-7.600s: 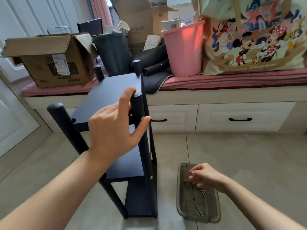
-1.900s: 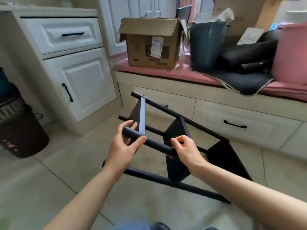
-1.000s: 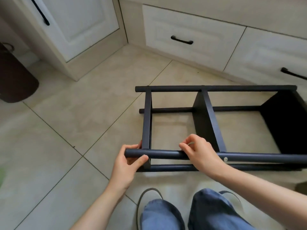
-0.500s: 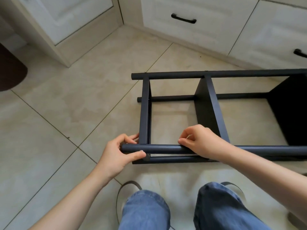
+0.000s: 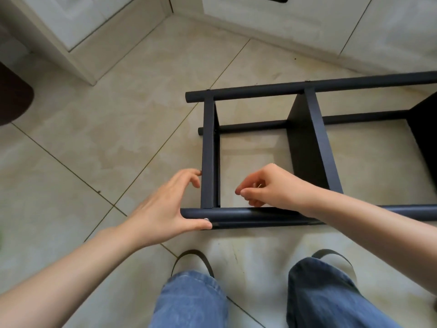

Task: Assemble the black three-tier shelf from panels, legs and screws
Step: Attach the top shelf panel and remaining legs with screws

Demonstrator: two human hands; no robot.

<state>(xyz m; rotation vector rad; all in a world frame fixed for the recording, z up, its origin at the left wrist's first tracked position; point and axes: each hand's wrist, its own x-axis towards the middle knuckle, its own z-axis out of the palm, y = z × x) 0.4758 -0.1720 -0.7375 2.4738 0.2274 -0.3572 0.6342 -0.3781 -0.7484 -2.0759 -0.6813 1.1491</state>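
Observation:
The black shelf point(image 5: 307, 147) lies on its side on the tiled floor, its three panels standing on edge between the round legs. My left hand point(image 5: 163, 209) is at the left end of the near leg point(image 5: 236, 214). Its thumb lies along the leg beside a silver screw head point(image 5: 206, 219), and its fingertips touch the end panel point(image 5: 209, 150). My right hand point(image 5: 272, 188) hovers just above the near leg with curled fingers, pinching a small thin pale piece that looks like a screw.
White cabinets point(image 5: 94, 27) and drawer fronts point(image 5: 307, 24) line the far side of the floor. A dark brown object point(image 5: 11, 98) sits at the left edge. My knees in blue jeans point(image 5: 189, 301) and my shoes are right below the shelf.
The shelf went from upright to lying on its side on the floor. Both hands have let go of the near leg; the right has lifted slightly and the left has spread across the corner.

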